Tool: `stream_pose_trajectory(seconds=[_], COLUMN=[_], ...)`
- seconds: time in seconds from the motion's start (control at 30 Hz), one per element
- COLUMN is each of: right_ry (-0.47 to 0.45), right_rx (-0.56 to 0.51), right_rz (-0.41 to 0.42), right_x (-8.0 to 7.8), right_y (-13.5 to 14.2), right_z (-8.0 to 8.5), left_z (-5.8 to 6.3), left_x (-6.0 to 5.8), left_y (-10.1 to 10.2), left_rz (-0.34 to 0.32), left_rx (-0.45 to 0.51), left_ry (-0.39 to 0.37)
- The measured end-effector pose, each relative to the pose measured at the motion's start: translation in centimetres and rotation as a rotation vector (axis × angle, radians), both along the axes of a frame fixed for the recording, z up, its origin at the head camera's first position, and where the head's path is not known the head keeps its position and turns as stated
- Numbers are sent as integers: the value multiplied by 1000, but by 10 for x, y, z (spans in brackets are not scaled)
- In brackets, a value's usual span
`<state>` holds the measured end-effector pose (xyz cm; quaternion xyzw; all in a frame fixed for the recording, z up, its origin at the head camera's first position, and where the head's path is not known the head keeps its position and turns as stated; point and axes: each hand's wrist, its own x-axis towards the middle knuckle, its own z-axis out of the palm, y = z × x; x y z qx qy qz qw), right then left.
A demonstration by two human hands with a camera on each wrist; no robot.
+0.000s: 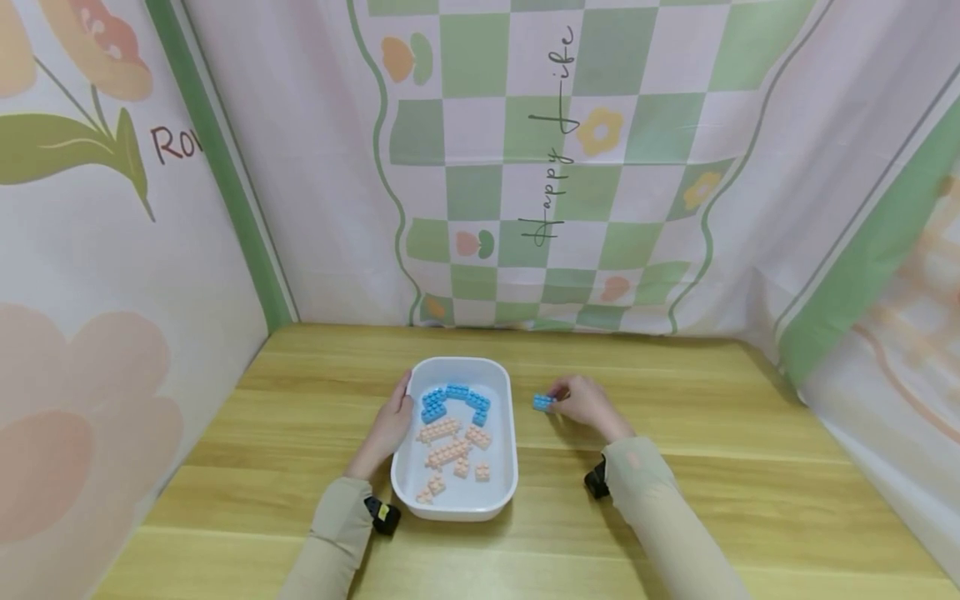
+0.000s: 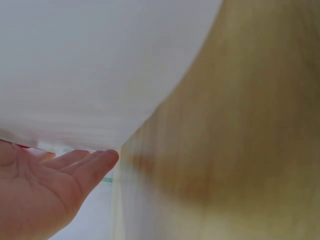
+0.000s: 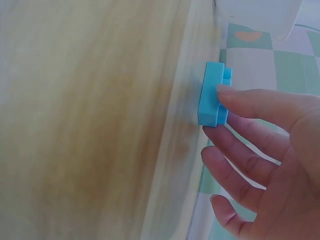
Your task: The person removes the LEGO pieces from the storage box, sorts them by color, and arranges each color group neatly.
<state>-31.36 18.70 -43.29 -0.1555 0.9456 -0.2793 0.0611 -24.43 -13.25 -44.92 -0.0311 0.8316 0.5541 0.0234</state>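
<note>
Held brick: a light-blue studded toy brick (image 1: 542,402), to the right of the tub and apart from it; smooth, glossy plastic, a short block with rounded studs along one face (whether it touches the table, I cannot tell).
Right hand: the right hand (image 1: 587,402) pinches that brick between thumb and fingertips, a narrow grip, with the other fingers loosely bent beside it.
Tub: a white rectangular tub (image 1: 480,497) with rounded corners, a smooth rim and sloping walls.
Blue in the tub: several blue studded bricks (image 1: 457,391) curve into a rough arch towards the far end.
Peach in the tub: peach studded bricks (image 1: 447,452) lie below the arch (two long bars, one shorter block and a few small pieces nearest the person).
Left hand: the left hand (image 1: 392,425) rests along the tub's outer left wall, fingers stretched out; whether the thumb hooks over the rim, I cannot tell.
Tabletop: a yellowish wood-grain table (image 1: 645,367) under the tub.
Sleeves: beige cloth sleeves (image 1: 337,521).
Backdrop: a softly creased green-and-white checked cloth (image 1: 540,183), printed with flowers and "Happy Life".
</note>
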Motion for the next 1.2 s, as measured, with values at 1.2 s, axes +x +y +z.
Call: stream_pose_trajectory(seconds=[1.2], right_ry=[139], right_rx=[-128], right_rz=[40], right_x=[19], right_y=[-31], right_z=[47], left_z=[0], left_x=[1], left_y=[-2], left_rz=[-31], left_rx=[20], left_ry=[11])
